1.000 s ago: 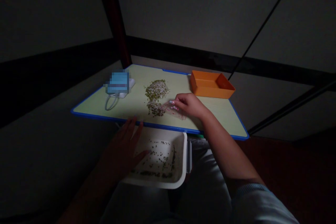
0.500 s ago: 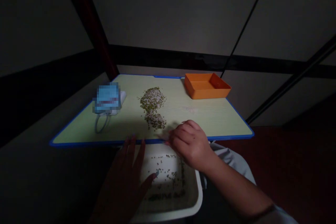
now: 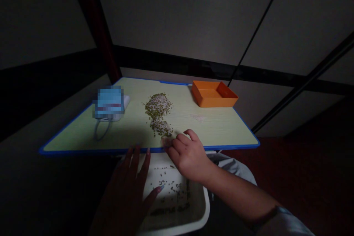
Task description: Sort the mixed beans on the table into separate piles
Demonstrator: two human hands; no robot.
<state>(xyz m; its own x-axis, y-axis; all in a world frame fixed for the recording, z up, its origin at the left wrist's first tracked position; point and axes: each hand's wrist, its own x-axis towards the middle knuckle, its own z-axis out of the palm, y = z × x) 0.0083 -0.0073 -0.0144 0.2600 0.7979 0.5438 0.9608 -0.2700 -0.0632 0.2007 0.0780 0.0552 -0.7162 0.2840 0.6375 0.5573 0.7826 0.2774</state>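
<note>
A pile of small green and pale grains (image 3: 158,112) lies in the middle of a pale green, blue-edged tabletop (image 3: 221,129). My right hand (image 3: 186,153) rests at the table's near edge, fingers curled with the tips touching the near end of the pile. Below the edge sits a white tub (image 3: 203,206) with several grains scattered in it. My left hand (image 3: 129,184) lies over the tub's left rim, fingers stretched toward the table edge and thumb reaching into the tub.
An orange tray (image 3: 214,94) stands at the table's far right corner. A blurred blue-and-white object with a looped cord (image 3: 108,105) lies at the left. A dark post (image 3: 94,25) rises behind the table. The room is dim.
My right hand went from the middle of the table back to the near edge, then shifted slightly left to the pile's near end. My left hand stayed on the tub.
</note>
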